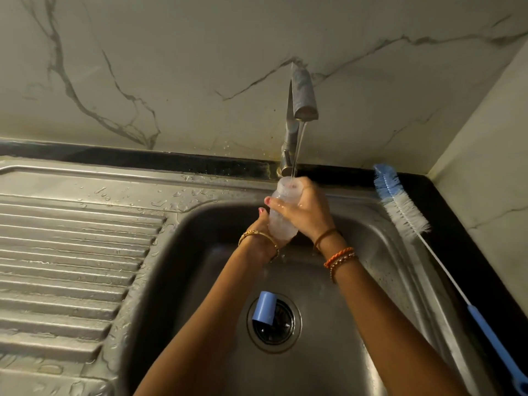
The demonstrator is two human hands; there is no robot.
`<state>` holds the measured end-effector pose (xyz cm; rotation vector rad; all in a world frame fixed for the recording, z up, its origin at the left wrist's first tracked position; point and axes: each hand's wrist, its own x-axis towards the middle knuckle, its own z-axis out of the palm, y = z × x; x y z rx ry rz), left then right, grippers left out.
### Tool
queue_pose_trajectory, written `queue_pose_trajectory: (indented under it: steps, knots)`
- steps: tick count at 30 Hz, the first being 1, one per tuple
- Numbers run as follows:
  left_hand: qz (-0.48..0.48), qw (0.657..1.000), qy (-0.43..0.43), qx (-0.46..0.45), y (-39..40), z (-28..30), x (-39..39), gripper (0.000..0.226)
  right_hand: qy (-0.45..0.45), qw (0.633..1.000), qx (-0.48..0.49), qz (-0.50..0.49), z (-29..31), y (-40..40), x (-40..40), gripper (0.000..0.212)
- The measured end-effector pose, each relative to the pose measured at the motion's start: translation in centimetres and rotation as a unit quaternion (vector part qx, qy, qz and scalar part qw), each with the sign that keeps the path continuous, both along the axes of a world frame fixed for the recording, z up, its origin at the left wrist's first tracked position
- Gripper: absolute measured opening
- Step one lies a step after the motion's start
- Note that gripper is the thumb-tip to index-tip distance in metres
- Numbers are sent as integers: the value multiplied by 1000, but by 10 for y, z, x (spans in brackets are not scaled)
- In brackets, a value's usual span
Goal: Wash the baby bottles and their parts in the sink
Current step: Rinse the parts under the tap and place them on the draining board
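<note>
A clear bottle (pixel 281 215) is held upright over the sink (pixel 371 241), gripped by the left hand (pixel 261 238) below and right hand (pixel 307 212) above; tap (pixel 303 92) water enters it. A blue cap (pixel 264 310) lies on the drain (pixel 281 324).

Clear baby bottle (pixel 281 212) upright under running tap; blue cap (pixel 264 307) on sink drain.

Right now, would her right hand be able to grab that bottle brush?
Probably not yet: the right hand grips the bottle under the tap. The bottle brush lies unobstructed on the counter to its right.
</note>
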<state>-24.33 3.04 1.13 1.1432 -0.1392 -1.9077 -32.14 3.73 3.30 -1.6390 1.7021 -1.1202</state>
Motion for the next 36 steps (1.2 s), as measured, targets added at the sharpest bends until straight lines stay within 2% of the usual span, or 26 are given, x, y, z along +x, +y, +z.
queue_pose_trajectory:
  steps: [2,4,6,8,10,12,15,18,22,25,28,31,34,36]
  knots:
    - [-12,1000,-5,6,0,-5,4,48,40,998,-46,-17,0,0,1,61]
    - [-24,999,-11,20,6,-7,9,43,64,998,-24,6,-3,2,1,61]
    - [-20,999,-25,25,11,-10,13,39,49,998,-43,-6,-3,4,0,60]
    - [-1,1000,-22,19,14,-17,19,33,10,991,-126,-50,-1,5,-1,59]
    - [5,1000,-25,6,20,-23,25,30,8,989,-138,-50,2,5,0,59]
    - [9,999,-45,-8,24,-29,27,33,38,994,-98,-23,3,5,1,60]
    - [12,997,-66,-33,23,-33,29,34,18,980,-187,-64,5,3,3,56]
    - [26,994,-78,-72,24,-36,31,29,61,989,-132,-24,2,6,6,54]
    - [27,987,-97,-125,28,-43,37,20,4,974,-218,-67,-2,8,7,51]
    - [30,982,-109,-153,31,-45,36,16,58,987,-144,-31,-8,12,11,55]
    - [35,981,-106,-159,28,-44,37,17,15,976,-206,-70,-6,10,9,51]
    - [52,983,-105,-142,30,-50,37,21,60,985,-155,-36,-5,12,14,48]
    - [51,986,-94,-125,29,-51,36,23,28,971,-226,-74,-6,10,18,47]
    - [38,987,-93,-129,33,-52,33,21,67,985,-155,-46,-14,13,19,51]
